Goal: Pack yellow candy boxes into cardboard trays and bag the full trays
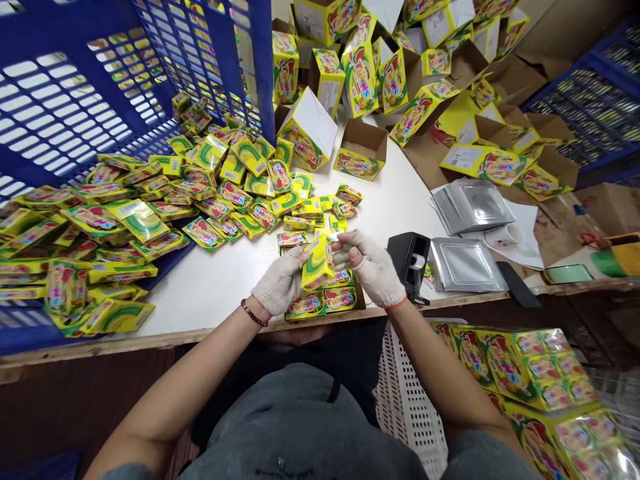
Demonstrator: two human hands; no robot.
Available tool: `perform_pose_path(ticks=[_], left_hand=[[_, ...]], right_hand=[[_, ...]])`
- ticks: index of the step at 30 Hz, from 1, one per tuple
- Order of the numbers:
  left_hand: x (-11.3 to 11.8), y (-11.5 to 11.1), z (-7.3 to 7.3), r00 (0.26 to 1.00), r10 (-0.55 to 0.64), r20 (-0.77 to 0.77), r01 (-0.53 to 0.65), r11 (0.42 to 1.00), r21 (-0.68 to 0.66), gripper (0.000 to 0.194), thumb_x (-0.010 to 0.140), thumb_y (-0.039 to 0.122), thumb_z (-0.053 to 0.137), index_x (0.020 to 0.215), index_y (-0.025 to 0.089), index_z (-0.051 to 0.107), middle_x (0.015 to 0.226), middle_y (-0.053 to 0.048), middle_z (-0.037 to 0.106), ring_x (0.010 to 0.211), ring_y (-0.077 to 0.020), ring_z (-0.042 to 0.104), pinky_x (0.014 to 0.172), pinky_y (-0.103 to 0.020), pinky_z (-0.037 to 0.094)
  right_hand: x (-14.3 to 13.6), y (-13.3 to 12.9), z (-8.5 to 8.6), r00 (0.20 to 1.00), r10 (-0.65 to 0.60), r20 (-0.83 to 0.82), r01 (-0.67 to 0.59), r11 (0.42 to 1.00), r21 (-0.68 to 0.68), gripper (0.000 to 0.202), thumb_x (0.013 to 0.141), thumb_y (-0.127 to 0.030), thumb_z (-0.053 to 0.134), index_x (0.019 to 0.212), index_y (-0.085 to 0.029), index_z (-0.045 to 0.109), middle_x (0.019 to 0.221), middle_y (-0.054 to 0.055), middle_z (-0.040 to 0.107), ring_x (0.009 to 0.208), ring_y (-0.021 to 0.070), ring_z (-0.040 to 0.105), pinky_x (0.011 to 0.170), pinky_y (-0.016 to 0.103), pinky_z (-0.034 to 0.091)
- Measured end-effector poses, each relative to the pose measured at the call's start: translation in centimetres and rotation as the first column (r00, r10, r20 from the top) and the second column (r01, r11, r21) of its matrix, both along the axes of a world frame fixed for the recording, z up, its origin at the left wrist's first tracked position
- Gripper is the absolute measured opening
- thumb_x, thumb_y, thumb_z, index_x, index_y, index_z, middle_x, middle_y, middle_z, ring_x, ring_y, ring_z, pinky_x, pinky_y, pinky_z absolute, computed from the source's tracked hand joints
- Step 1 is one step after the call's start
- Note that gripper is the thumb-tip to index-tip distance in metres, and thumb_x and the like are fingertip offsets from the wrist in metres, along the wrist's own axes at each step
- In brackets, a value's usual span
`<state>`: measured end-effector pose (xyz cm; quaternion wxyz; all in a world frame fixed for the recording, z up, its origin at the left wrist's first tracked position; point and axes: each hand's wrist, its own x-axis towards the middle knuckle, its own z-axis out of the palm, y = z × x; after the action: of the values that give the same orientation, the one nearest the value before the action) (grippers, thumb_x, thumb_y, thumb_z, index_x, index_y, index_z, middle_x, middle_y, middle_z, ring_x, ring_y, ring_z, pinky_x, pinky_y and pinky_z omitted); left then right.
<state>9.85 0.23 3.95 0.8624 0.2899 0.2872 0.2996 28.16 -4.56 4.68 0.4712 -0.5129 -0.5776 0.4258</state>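
In the head view, my left hand (281, 280), in a white knit glove with bare fingertips, grips a small yellow-and-green box (317, 263) between thumb and fingers. My right hand (374, 267), gloved the same way, is beside the box's right end, fingers stretched towards it and thumb apart. Its fingertips are by a small white bit at the box's top edge; whether they touch it I cannot tell. Beneath both hands sits an open carton (361, 297) with rows of similar small boxes (340, 300), partly hidden by my hands and the held box.
A tipped blue crate (75, 80) spills small boxes (140, 220) across the white table (210, 287). Empty display cartons (361, 160) pile up behind. To the right are a black tape dispenser (409, 260), clear plastic trays (465, 265) and a phone (567, 274). Wrapped packs (530, 380) stand below.
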Motion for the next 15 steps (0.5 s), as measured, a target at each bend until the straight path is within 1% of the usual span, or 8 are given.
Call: perform_pose_path(ticks=[2, 4, 6, 7, 8, 10, 13, 15], left_hand=[[0.3, 0.1, 0.4, 0.995, -0.101, -0.006, 0.101, 0.994, -0.032, 0.030, 0.081, 0.031, 0.067, 0.105, 0.015, 0.065, 0.090, -0.009, 0.073, 0.083, -0.0228, 0.071, 0.073, -0.035, 0.059], [0.6, 0.1, 0.4, 0.980, -0.139, -0.146, 0.149, 0.987, 0.061, 0.027, 0.084, 0.035, 0.062, 0.102, 0.015, 0.066, 0.089, -0.009, 0.072, 0.082, -0.0238, 0.071, 0.073, -0.036, 0.059], [0.6, 0.0, 0.1, 0.930, -0.023, -0.366, 0.148, 0.937, 0.317, 0.030, 0.088, 0.039, 0.056, 0.103, 0.016, 0.067, 0.098, -0.010, 0.072, 0.091, -0.0258, 0.069, 0.080, -0.039, 0.057], [0.4, -0.1, -0.2, 0.877, 0.089, -0.472, 0.170, 0.862, 0.478, 0.031, 0.091, 0.039, 0.052, 0.106, 0.016, 0.067, 0.103, -0.011, 0.072, 0.097, -0.0270, 0.068, 0.086, -0.042, 0.055], [0.1, -0.2, -0.5, 0.811, 0.204, -0.549, 0.233, 0.747, 0.623, 0.032, 0.093, 0.037, 0.048, 0.109, 0.015, 0.066, 0.108, -0.012, 0.071, 0.102, -0.0281, 0.066, 0.091, -0.044, 0.053], [-0.5, -0.5, -1.4, 0.700, 0.366, -0.613, 0.452, 0.436, 0.778, 0.033, 0.093, 0.027, 0.043, 0.114, 0.014, 0.064, 0.117, -0.014, 0.068, 0.112, -0.0296, 0.061, 0.099, -0.047, 0.047], [-1.1, -1.0, -2.5, 0.640, 0.412, -0.649, 0.719, -0.022, 0.695, 0.033, 0.091, 0.021, 0.046, 0.120, 0.014, 0.061, 0.131, -0.015, 0.062, 0.124, -0.0313, 0.052, 0.107, -0.051, 0.039], [-1.3, -1.3, -3.0, 0.605, 0.431, -0.669, 0.785, -0.182, 0.592, 0.030, 0.092, 0.023, 0.049, 0.118, 0.015, 0.061, 0.130, -0.014, 0.062, 0.124, -0.0318, 0.051, 0.108, -0.053, 0.036]], right_hand=[[0.0, -0.2, 0.9, 0.984, 0.003, 0.175, -0.041, 0.975, 0.216, 0.037, 0.093, -0.033, 0.056, 0.129, -0.025, 0.058, 0.130, 0.010, 0.060, 0.122, 0.0246, 0.057, 0.104, 0.046, 0.048], [0.3, -0.1, 1.7, 0.918, 0.057, 0.391, -0.209, 0.909, 0.360, 0.035, 0.089, -0.018, 0.057, 0.122, -0.027, 0.064, 0.127, 0.007, 0.062, 0.125, 0.0243, 0.053, 0.109, 0.048, 0.042], [0.9, 0.0, 1.8, 0.849, 0.118, 0.514, -0.332, 0.877, 0.346, 0.036, 0.088, -0.011, 0.051, 0.118, -0.025, 0.066, 0.115, 0.007, 0.066, 0.115, 0.0226, 0.059, 0.102, 0.046, 0.047], [1.4, 0.1, 1.7, 0.830, 0.138, 0.541, -0.343, 0.890, 0.299, 0.037, 0.088, -0.010, 0.049, 0.119, -0.023, 0.066, 0.111, 0.007, 0.068, 0.109, 0.0216, 0.061, 0.098, 0.043, 0.049], [2.0, 0.1, 1.3, 0.814, 0.153, 0.560, -0.330, 0.916, 0.229, 0.038, 0.088, -0.010, 0.048, 0.120, -0.021, 0.064, 0.111, 0.008, 0.068, 0.104, 0.0210, 0.062, 0.094, 0.041, 0.051], [3.1, -0.1, 0.2, 0.758, 0.213, 0.616, -0.295, 0.955, 0.033, 0.036, 0.087, -0.010, 0.049, 0.118, -0.019, 0.064, 0.109, 0.008, 0.069, 0.098, 0.0205, 0.063, 0.089, 0.038, 0.051], [3.9, -0.6, -1.4, 0.577, 0.356, 0.735, -0.261, 0.933, -0.248, 0.032, 0.081, -0.007, 0.051, 0.107, -0.019, 0.067, 0.098, 0.007, 0.070, 0.088, 0.0196, 0.062, 0.081, 0.033, 0.049], [3.4, -0.8, -1.9, 0.445, 0.401, 0.801, -0.230, 0.915, -0.331, 0.030, 0.080, -0.006, 0.051, 0.103, -0.018, 0.067, 0.096, 0.008, 0.069, 0.086, 0.0199, 0.060, 0.078, 0.032, 0.045]])
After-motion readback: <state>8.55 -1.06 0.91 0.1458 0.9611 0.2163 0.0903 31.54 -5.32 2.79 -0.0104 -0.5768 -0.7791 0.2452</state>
